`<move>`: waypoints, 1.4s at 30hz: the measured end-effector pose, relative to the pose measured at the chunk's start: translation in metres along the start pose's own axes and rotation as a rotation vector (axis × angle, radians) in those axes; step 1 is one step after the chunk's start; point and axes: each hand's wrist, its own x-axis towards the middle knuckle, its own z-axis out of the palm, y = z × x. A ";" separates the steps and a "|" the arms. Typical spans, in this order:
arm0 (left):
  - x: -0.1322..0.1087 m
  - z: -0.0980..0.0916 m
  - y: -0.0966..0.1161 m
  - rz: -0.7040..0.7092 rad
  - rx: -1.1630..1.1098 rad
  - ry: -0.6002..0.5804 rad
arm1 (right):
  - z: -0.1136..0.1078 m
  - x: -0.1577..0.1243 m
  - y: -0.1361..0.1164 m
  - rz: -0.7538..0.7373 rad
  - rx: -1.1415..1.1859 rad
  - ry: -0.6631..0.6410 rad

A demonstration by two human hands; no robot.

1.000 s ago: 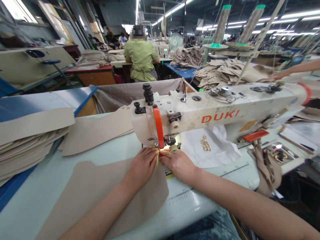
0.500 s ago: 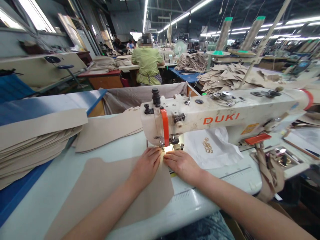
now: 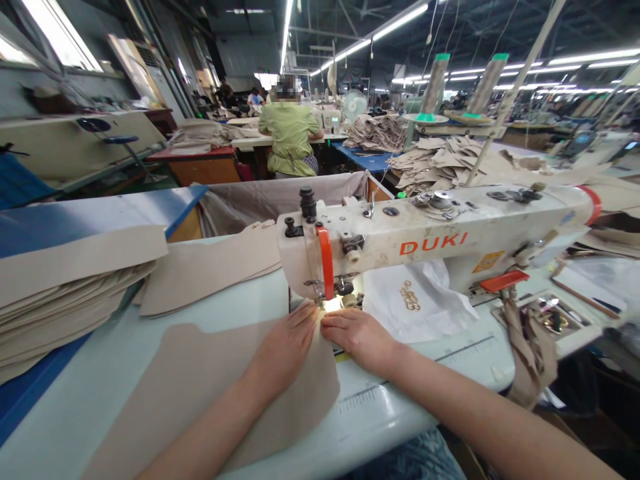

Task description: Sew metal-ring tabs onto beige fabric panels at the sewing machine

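Note:
A beige fabric piece (image 3: pixel 200 373) lies flat on the pale tabletop, its far edge at the lit needle area of a white sewing machine (image 3: pixel 375 243). My left hand (image 3: pixel 285 347) rests on this piece, fingers stretched out flat and pointing at the presser foot. Just right of the needle, my right hand (image 3: pixel 363 339) has its fingers bent and pressed together at the fabric's edge. The hands nearly meet in front of the foot. Needle and stitches cannot be made out under the glare and fingertips.
Stacked beige pieces (image 3: pixel 65 287) lie at left, more panels (image 3: pixel 210 273) behind. Gold-coloured metal rings (image 3: pixel 410 297) sit on a white sheet (image 3: pixel 385 310) under the machine arm. At right are a small parts tray (image 3: pixel 575 333) and hanging strips (image 3: pixel 525 367). A co-worker (image 3: pixel 287 137) sits ahead.
The whole view has shifted slightly, with the machine appearing a little further left. Both hands stay by the needle, and the fabric piece shows little movement against the machine.

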 end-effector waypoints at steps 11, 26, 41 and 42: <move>0.000 0.001 -0.006 0.001 0.014 0.020 | 0.001 0.006 0.002 0.020 0.023 -0.016; 0.003 0.002 -0.007 -0.019 0.040 0.028 | -0.002 0.007 0.000 0.049 0.023 -0.039; -0.007 -0.005 0.003 -0.066 0.029 0.015 | -0.004 0.007 -0.010 -0.005 -0.014 -0.078; -0.015 -0.007 0.006 -0.064 0.044 0.020 | -0.004 0.005 -0.016 -0.027 -0.022 -0.077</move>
